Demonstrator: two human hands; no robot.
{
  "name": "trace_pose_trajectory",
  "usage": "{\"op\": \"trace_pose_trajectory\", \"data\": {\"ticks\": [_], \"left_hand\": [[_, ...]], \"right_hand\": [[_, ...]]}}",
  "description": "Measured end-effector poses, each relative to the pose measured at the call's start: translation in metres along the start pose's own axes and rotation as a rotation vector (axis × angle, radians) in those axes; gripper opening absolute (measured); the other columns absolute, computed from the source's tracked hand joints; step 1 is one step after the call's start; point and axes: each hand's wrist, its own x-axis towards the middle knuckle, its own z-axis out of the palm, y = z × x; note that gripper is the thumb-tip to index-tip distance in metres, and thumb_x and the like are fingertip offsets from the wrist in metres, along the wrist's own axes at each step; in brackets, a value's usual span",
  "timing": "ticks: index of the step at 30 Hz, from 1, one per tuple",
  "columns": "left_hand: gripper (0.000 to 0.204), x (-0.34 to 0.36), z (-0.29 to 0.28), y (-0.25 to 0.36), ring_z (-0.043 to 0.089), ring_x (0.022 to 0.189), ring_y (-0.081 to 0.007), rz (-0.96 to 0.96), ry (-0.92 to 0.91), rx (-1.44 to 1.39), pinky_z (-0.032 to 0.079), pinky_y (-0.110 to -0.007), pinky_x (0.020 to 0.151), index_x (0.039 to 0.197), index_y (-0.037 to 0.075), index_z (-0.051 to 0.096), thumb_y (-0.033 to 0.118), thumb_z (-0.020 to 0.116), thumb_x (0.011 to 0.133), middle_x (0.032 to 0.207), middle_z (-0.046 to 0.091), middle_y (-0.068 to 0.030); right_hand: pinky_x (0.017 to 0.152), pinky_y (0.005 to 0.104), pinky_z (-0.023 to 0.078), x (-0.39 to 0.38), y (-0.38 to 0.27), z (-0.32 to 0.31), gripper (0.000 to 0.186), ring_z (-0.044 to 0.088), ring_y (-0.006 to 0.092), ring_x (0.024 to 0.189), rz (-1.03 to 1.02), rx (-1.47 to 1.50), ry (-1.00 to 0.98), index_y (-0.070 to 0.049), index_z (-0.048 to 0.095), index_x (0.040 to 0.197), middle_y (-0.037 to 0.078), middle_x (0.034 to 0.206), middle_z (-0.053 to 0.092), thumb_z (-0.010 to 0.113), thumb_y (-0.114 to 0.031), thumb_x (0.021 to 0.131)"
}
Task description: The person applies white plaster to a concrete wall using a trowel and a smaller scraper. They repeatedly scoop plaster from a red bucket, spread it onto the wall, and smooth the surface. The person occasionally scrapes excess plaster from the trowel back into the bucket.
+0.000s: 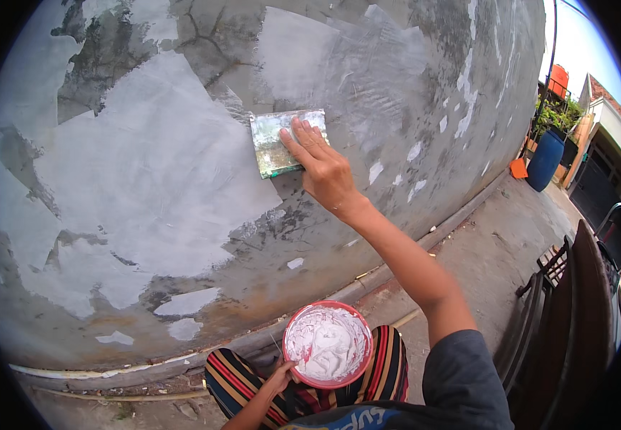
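My right hand (321,168) is closed on a wide, paint-stained putty scraper (271,140), with fingers pressed along its face. The scraper lies against the cracked grey wall (214,43), at the right edge of a large patch of white filler (149,172). Low in front of me, my left hand (280,376) grips the rim of a red bowl (365,315) at its left side. Thick white paste (328,340) coats the inside of the bowl, which sits over my lap on striped trousers.
A pipe (368,283) runs along the wall's foot. Paved ground (468,265) stretches away to the right, with a dark wooden bench (575,315) beside me. Farther off stand a blue barrel (545,159), an orange dustpan-like object (518,168), plants and a house.
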Motion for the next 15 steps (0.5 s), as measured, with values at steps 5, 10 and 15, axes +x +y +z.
{"op": "trace_pose_trajectory", "data": {"ticks": [5, 10, 15], "left_hand": [[0.063, 0.007, -0.010, 0.003, 0.058, 0.103, -0.0204, -0.002, 0.035, 0.019, 0.051, -0.038, 0.085, 0.134, 0.006, 0.036, 0.012, 0.068, 0.081, 0.116, 0.056, -0.0093], [0.066, 0.017, 0.006, -0.002, 0.056, 0.104, -0.0203, -0.012, 0.027, 0.022, 0.050, -0.037, 0.085, 0.135, 0.007, 0.035, 0.015, 0.070, 0.079, 0.114, 0.056, -0.0079], [0.063, 0.007, 0.003, 0.001, 0.057, 0.103, -0.0190, 0.016, 0.021, -0.027, 0.051, -0.036, 0.083, 0.136, 0.006, 0.035, 0.011, 0.066, 0.082, 0.116, 0.057, -0.0085]], "right_hand": [[0.087, 0.0382, 0.055, 0.016, 0.000, -0.053, 0.059, 0.064, 0.0309, 0.108, 0.065, 0.178, -0.248, -0.017, 0.063, 0.124, 0.015, 0.115, 0.066, 0.053, 0.015, 0.075], [0.078, 0.0329, 0.055, 0.144, 0.050, -0.093, 0.047, 0.068, 0.0289, 0.094, -0.012, 0.027, 0.197, -0.017, 0.068, 0.116, 0.010, 0.109, 0.069, 0.058, 0.008, 0.077], [0.076, 0.0348, 0.057, 0.105, 0.031, -0.035, 0.053, 0.068, 0.0292, 0.094, -0.028, -0.082, 0.235, -0.021, 0.066, 0.119, 0.011, 0.114, 0.067, 0.060, 0.005, 0.074]]}}
